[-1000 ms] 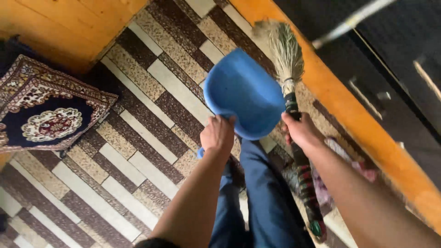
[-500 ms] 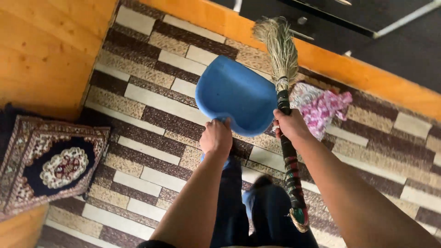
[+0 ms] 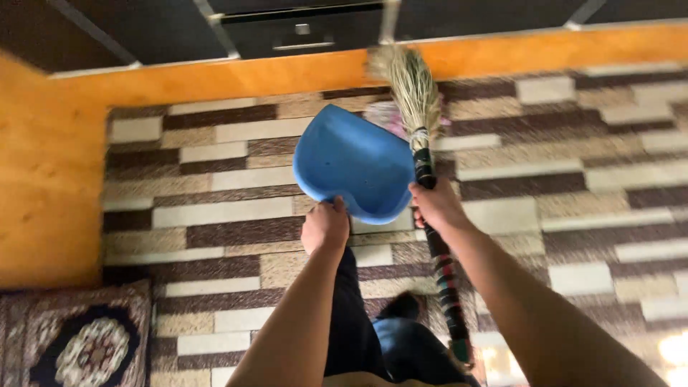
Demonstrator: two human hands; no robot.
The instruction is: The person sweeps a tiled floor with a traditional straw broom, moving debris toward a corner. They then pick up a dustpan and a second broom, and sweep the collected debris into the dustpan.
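**Holding dustpan and broom above the striped carpet**

Head view: my left hand (image 3: 326, 226) is closed around the handle end of the blue dustpan (image 3: 353, 163), which tilts up in front of me over the brown and cream striped carpet (image 3: 215, 215). My right hand (image 3: 437, 204) grips the wrapped handle of the grass broom (image 3: 419, 143), bristles pointing away, just beside the dustpan's right edge. An orange wooden border (image 3: 215, 75) runs along the carpet's far side. A patterned rug (image 3: 79, 344) lies at lower left.
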